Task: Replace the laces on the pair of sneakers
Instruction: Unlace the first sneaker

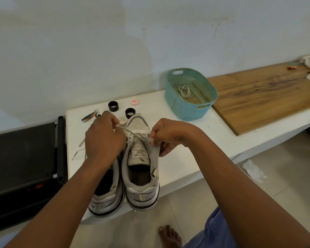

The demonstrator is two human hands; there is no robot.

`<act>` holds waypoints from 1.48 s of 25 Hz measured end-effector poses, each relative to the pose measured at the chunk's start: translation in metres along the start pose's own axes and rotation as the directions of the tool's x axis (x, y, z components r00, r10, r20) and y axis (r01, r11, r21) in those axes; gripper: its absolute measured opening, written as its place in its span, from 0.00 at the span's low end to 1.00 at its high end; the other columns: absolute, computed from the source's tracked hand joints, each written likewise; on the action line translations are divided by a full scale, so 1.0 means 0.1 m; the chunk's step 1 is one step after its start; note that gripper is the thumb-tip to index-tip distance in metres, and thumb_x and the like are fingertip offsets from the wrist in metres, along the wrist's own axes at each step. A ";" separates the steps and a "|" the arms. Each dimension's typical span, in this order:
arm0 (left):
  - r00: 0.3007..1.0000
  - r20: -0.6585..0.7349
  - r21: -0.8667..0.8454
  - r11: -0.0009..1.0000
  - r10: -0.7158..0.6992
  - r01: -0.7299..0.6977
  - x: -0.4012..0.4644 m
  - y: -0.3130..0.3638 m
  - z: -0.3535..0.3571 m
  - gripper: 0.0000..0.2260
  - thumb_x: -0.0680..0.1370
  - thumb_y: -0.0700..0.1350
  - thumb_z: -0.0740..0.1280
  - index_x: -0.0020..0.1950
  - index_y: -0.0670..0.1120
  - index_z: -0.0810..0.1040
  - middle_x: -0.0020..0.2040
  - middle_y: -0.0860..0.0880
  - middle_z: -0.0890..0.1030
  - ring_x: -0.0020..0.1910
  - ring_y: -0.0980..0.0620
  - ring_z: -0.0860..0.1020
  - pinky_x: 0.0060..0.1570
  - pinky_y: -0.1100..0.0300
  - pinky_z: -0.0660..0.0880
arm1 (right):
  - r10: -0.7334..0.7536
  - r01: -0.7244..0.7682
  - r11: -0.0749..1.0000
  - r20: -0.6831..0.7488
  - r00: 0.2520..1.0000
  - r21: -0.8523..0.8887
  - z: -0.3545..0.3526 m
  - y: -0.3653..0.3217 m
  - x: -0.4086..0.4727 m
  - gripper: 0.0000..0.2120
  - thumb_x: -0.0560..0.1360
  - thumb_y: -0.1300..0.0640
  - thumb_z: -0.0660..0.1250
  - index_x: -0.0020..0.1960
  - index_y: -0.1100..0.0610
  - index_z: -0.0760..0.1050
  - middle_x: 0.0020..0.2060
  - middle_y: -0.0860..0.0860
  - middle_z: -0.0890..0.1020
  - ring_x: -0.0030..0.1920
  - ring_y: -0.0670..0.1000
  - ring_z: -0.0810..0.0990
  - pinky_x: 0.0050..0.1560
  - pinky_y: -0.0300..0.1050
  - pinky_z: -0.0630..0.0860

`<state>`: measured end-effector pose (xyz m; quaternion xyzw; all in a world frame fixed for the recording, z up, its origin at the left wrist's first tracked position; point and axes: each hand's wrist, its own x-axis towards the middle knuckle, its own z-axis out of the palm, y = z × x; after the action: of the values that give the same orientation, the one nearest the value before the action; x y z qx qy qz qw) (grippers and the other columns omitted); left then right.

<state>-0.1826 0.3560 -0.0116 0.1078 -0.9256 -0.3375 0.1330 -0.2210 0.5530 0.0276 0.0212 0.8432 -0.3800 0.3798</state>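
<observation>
Grey-white and scuffed, two sneakers stand side by side, heels toward the edge of a white ledge (177,145). The right sneaker (141,169) carries one pale lace (132,134) through its upper eyelets. The left hand (104,138) pinches that lace and draws it taut, covering the front of the left sneaker (106,192); the right hand (166,135) grips the right sneaker's eyelet flap. Loose lace ends (78,151) trail left. Behind sit two black caps (113,106), one red-and-white disc (135,102), one nail clipper (89,116), and one teal basket (204,108) holding a coiled lace (184,91). A wooden board (268,93) lies right.
</observation>
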 end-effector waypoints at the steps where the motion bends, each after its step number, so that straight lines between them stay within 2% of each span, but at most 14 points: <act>1: 0.993 0.062 -0.026 0.995 0.096 -0.095 -0.01 0.02 0.01 0.08 0.73 0.44 0.69 0.50 0.53 0.78 0.50 0.54 0.80 0.51 0.49 0.77 0.49 0.54 0.70 | 0.001 -0.001 1.000 0.001 1.000 -0.005 0.00 0.00 0.01 0.06 0.79 0.71 0.67 0.54 0.65 0.78 0.44 0.63 0.84 0.48 0.65 0.87 0.52 0.59 0.85; 4: 0.913 0.256 0.048 0.939 0.317 -0.340 -0.10 0.09 0.06 0.08 0.71 0.52 0.74 0.49 0.59 0.82 0.52 0.55 0.80 0.56 0.48 0.74 0.55 0.49 0.73 | 0.003 -0.003 1.000 0.003 1.000 -0.026 0.00 -0.01 0.03 0.06 0.78 0.71 0.67 0.54 0.65 0.79 0.41 0.62 0.84 0.47 0.64 0.87 0.51 0.58 0.85; 7: 0.912 0.267 0.199 0.908 0.311 -0.368 -0.11 0.08 0.09 0.05 0.72 0.55 0.76 0.46 0.58 0.82 0.48 0.55 0.81 0.53 0.46 0.76 0.53 0.48 0.74 | 0.007 -0.008 1.000 -0.003 1.000 -0.028 0.00 -0.01 0.03 0.06 0.79 0.71 0.66 0.54 0.65 0.78 0.41 0.62 0.84 0.44 0.62 0.87 0.48 0.56 0.86; 9: 0.935 0.210 0.170 0.931 0.286 -0.322 -0.12 0.09 0.08 0.04 0.74 0.53 0.75 0.44 0.58 0.81 0.46 0.57 0.81 0.50 0.49 0.77 0.51 0.50 0.75 | 0.004 -0.004 0.999 -0.004 1.000 -0.031 0.00 -0.01 0.02 0.06 0.79 0.72 0.66 0.54 0.65 0.78 0.41 0.62 0.84 0.43 0.62 0.87 0.47 0.55 0.86; 13: 0.999 -0.043 -0.040 0.999 -0.023 0.021 -0.06 0.12 -0.02 0.02 0.78 0.48 0.69 0.48 0.55 0.78 0.42 0.57 0.81 0.44 0.52 0.78 0.45 0.53 0.73 | -0.001 0.000 0.999 -0.018 1.000 -0.047 0.01 -0.01 0.01 0.06 0.79 0.72 0.66 0.53 0.64 0.79 0.46 0.65 0.85 0.47 0.63 0.87 0.48 0.56 0.86; 14: 0.997 -0.068 -0.061 0.998 -0.027 0.023 -0.05 0.11 -0.03 0.03 0.78 0.48 0.69 0.50 0.55 0.77 0.43 0.57 0.81 0.44 0.52 0.78 0.46 0.53 0.73 | 0.001 -0.002 0.999 -0.021 1.000 -0.049 0.01 -0.01 0.01 0.06 0.79 0.72 0.66 0.53 0.65 0.79 0.47 0.65 0.84 0.48 0.64 0.87 0.49 0.57 0.86; 16: 0.993 -0.005 -0.056 0.992 0.114 -0.114 -0.07 0.11 -0.02 0.07 0.75 0.48 0.70 0.53 0.57 0.78 0.49 0.58 0.82 0.51 0.51 0.78 0.53 0.50 0.75 | 0.005 -0.006 0.998 -0.025 1.000 -0.056 0.02 -0.02 0.02 0.07 0.78 0.72 0.66 0.54 0.66 0.79 0.48 0.66 0.85 0.48 0.64 0.87 0.49 0.57 0.86; 18: 0.950 0.162 0.058 0.958 0.267 -0.280 -0.13 0.14 0.03 0.10 0.73 0.53 0.72 0.54 0.59 0.80 0.54 0.58 0.81 0.58 0.49 0.75 0.59 0.47 0.70 | 0.003 -0.005 0.997 -0.024 1.000 -0.075 0.02 -0.03 0.02 0.09 0.78 0.72 0.67 0.57 0.67 0.80 0.49 0.66 0.85 0.48 0.64 0.87 0.49 0.56 0.86; 21: 0.914 0.282 0.277 0.887 0.292 -0.369 -0.18 0.17 0.12 0.11 0.72 0.60 0.72 0.52 0.59 0.81 0.52 0.56 0.81 0.58 0.47 0.74 0.60 0.44 0.68 | 0.001 -0.003 0.996 -0.026 1.000 -0.090 0.02 -0.03 0.01 0.10 0.78 0.71 0.68 0.58 0.67 0.79 0.50 0.65 0.85 0.48 0.63 0.88 0.51 0.56 0.86; 24: 0.917 0.245 0.333 0.861 0.313 -0.383 -0.19 0.16 0.14 0.08 0.74 0.60 0.73 0.48 0.58 0.83 0.48 0.55 0.81 0.55 0.47 0.75 0.59 0.44 0.68 | 0.000 -0.002 0.996 -0.027 1.000 -0.094 0.02 -0.04 0.01 0.10 0.78 0.71 0.68 0.58 0.66 0.80 0.50 0.65 0.85 0.48 0.63 0.88 0.51 0.56 0.86; 26: 0.937 0.172 0.293 0.892 0.304 -0.343 -0.17 0.15 0.13 0.06 0.74 0.58 0.74 0.45 0.58 0.82 0.47 0.56 0.81 0.53 0.48 0.77 0.57 0.46 0.68 | 0.000 -0.002 0.996 -0.026 1.000 -0.089 0.02 -0.04 0.00 0.09 0.78 0.71 0.68 0.58 0.66 0.80 0.49 0.65 0.85 0.48 0.63 0.88 0.50 0.56 0.86; 31: 0.994 -0.103 0.133 0.991 0.038 -0.024 -0.06 0.09 -0.02 0.03 0.75 0.52 0.70 0.46 0.55 0.77 0.50 0.54 0.80 0.53 0.45 0.78 0.53 0.47 0.73 | 0.000 -0.002 0.997 -0.024 1.000 -0.072 0.02 -0.03 -0.01 0.10 0.79 0.72 0.66 0.59 0.68 0.78 0.50 0.66 0.84 0.49 0.64 0.87 0.51 0.58 0.85; 33: 0.998 -0.031 0.112 0.993 0.048 -0.044 -0.05 0.06 -0.02 0.07 0.73 0.50 0.70 0.51 0.57 0.78 0.56 0.54 0.79 0.59 0.43 0.75 0.56 0.47 0.71 | -0.003 0.001 0.997 -0.022 1.000 -0.083 0.03 -0.03 -0.01 0.10 0.79 0.71 0.66 0.59 0.68 0.78 0.50 0.66 0.85 0.49 0.64 0.87 0.51 0.58 0.85; 37: 0.929 0.255 0.197 0.926 0.270 -0.323 -0.14 0.12 0.07 0.10 0.71 0.56 0.74 0.52 0.59 0.82 0.59 0.57 0.78 0.64 0.46 0.71 0.62 0.43 0.67 | -0.001 -0.002 0.995 -0.025 1.000 -0.097 0.03 -0.05 -0.01 0.10 0.78 0.72 0.67 0.59 0.69 0.78 0.50 0.66 0.85 0.47 0.63 0.88 0.50 0.57 0.86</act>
<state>-0.1734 0.3729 -0.0113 -0.0577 -0.9736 -0.2112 0.0643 -0.2205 0.5479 0.0298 0.0077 0.8653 -0.3382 0.3699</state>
